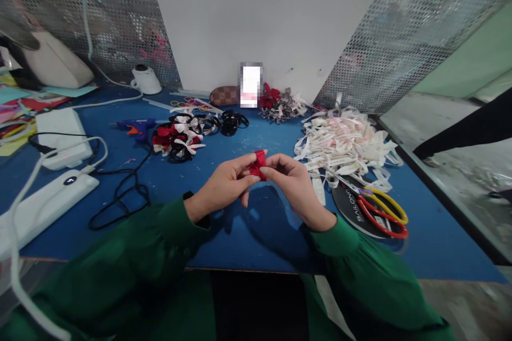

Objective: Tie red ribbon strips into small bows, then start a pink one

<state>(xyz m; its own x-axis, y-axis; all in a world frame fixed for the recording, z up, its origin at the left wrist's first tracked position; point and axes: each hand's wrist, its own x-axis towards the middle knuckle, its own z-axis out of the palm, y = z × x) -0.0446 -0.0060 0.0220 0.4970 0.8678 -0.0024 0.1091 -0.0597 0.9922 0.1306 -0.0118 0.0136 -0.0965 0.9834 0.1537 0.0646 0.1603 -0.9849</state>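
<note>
A small piece of red ribbon (pixel 260 159) is pinched between both hands above the middle of the blue table. My left hand (pixel 226 181) grips it from the left with thumb and fingertips. From the right, my right hand (pixel 294 184) holds it the same way, thumb in front. The ribbon looks folded or looped; its lower part is partly covered by the thumbs. Beyond my hands lies a pile of black hair ties with red and white bows (pixel 180 138). To the right sits a heap of white and cream ribbon strips (pixel 348 141).
Scissors (pixel 380 213) with red and yellow handles rest on a black round pad (pixel 346 202). A blue glue gun (pixel 138 127) and its black cord lie left. White power strips (pixel 60 197) are nearby. Red and grey bows (pixel 282 104) sit beside a phone (pixel 250 85) at the back.
</note>
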